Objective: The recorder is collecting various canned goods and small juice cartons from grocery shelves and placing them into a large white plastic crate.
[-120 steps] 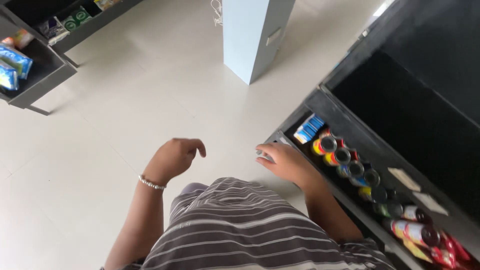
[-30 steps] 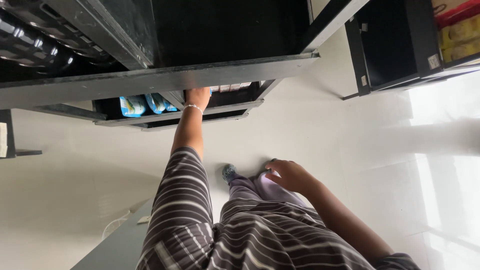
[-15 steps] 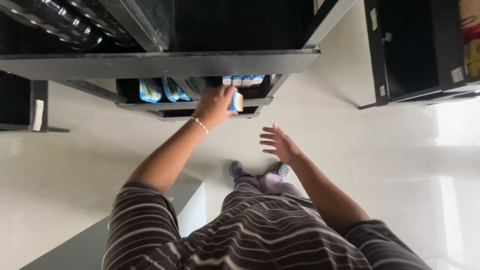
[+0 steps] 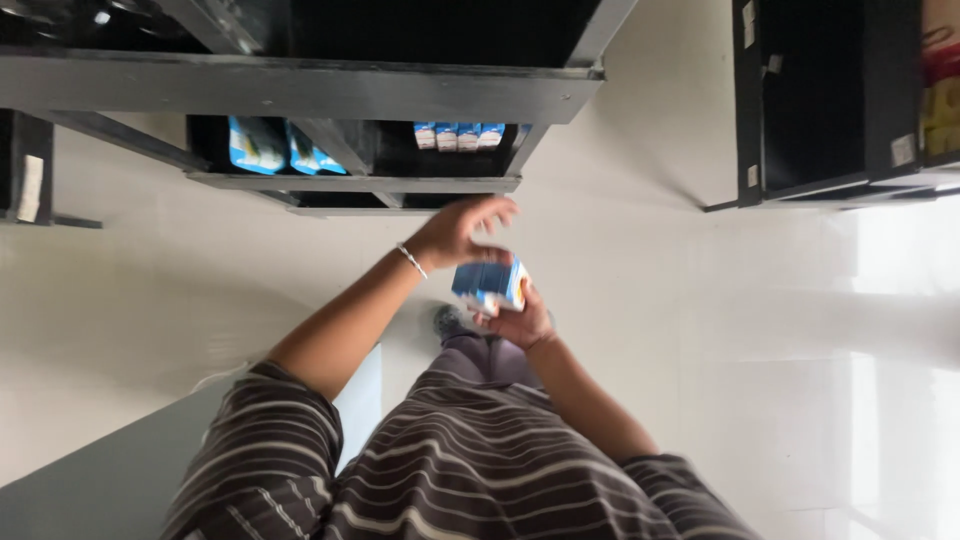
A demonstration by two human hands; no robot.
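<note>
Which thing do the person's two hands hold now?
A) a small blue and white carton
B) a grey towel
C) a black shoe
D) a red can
A: the right hand grips the carton from below, and the left hand touches its top, in front of the shelf.

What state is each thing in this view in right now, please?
Carton: off the shelf, held in the right hand, left fingers at its top.
Left hand: fingers spread, touching the carton.
Right hand: closed around the carton from below.
Shelf cartons: standing in a row on the low shelf.
Blue packs: standing on the same shelf, further left.
</note>
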